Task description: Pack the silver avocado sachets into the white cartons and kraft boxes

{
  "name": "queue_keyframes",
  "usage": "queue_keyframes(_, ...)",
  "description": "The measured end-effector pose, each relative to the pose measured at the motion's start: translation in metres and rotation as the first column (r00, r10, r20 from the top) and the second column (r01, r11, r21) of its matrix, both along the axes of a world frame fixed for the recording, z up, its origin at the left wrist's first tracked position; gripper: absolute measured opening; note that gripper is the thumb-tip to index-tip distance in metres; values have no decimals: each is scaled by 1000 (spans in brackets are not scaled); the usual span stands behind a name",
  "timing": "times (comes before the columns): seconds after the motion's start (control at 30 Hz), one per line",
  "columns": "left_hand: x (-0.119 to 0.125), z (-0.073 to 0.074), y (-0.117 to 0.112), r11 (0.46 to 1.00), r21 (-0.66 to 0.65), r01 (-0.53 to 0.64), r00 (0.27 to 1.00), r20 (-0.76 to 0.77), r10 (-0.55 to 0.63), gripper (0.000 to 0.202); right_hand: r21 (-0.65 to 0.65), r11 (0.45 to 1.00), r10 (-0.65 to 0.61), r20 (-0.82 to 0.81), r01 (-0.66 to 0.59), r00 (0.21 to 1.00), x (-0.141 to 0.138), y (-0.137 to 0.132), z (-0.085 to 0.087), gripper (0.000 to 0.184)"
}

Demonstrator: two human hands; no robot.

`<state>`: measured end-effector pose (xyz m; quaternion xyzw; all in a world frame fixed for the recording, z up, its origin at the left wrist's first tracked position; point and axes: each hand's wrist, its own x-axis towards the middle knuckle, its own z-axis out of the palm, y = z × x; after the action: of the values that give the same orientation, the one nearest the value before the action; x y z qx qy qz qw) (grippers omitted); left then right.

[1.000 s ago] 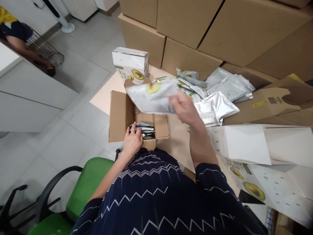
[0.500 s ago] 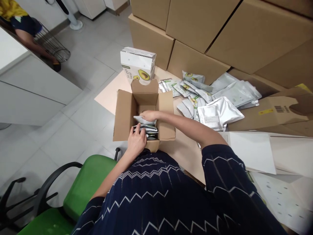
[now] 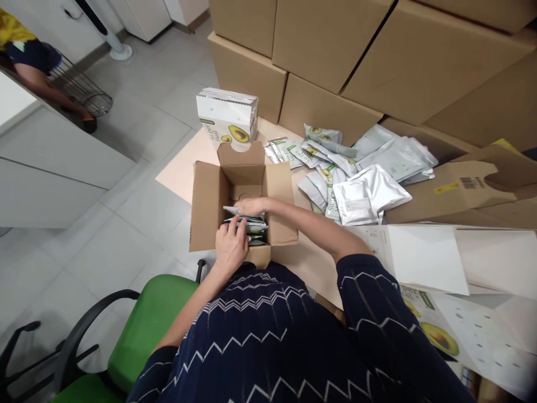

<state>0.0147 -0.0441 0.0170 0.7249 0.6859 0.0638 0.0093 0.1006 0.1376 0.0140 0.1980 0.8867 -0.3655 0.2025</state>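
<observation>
A small open cardboard box (image 3: 207, 207) stands at the table's near left edge, with silver pouches (image 3: 251, 226) standing upright inside. My right hand (image 3: 251, 206) reaches into the box from the right and presses a pouch against the row, fingers closed on its top edge. My left hand (image 3: 230, 246) rests on the near end of the row, fingers spread over the pouch tops. A heap of loose silver and avocado-printed pouches (image 3: 356, 179) lies on the table to the right of the box.
A white avocado-printed carton (image 3: 227, 116) stands behind the box. Large brown cartons (image 3: 335, 56) are stacked at the back. Flattened white cartons (image 3: 440, 257) lie at right. A green chair (image 3: 146, 319) is under me. Another person (image 3: 29, 56) sits far left by a wire basket.
My right hand carried a pouch from above the table down into the box and now presses it into the row. My left hand stayed on the pouches.
</observation>
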Motion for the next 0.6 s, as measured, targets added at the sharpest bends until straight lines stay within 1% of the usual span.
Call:
queue_keyframes(0.13,-12,-2,19,999,48,11,997,71,-14,49,-7,996,90,-10,-90,996,-3,-1,-3,34)
queue_keyframes(0.27,-16,-12,34,999,-23,27,998,63,-25,59,43,990,129,35,-131,991,-8,-5,-3,32)
queue_keyframes(0.33,-15,-16,38,999,-46,14,998,58,-12,61,63,990,121,62,-125,991,-6,-7,3,29)
queue_keyframes(0.4,-15,-19,40,999,-43,2,998,62,0,59,46,995,88,17,-89,996,4,-5,14,28)
queue_keyframes(0.43,-15,-20,41,999,-37,-1,998,67,3,59,6,999,51,-54,-50,997,12,-2,21,27)
queue_keyframes(0.47,-15,-21,41,999,-33,1,997,73,2,58,-59,998,-17,-153,8,988,23,4,29,26)
queue_keyframes(0.5,-16,-21,40,999,-32,5,997,80,-2,56,-143,986,-124,-260,89,958,35,11,35,24)
queue_keyframes(0.53,-17,-21,40,999,-33,11,996,85,-8,54,-229,953,-273,-354,200,895,49,21,40,23)
queue_keyframes(0.57,-17,-21,39,999,-34,19,996,90,-15,52,-302,890,-446,-419,342,791,63,32,43,24)
queue_keyframes(0.6,-18,-21,38,999,-35,29,995,93,-25,49,-345,794,-608,-456,501,650,77,44,41,27)
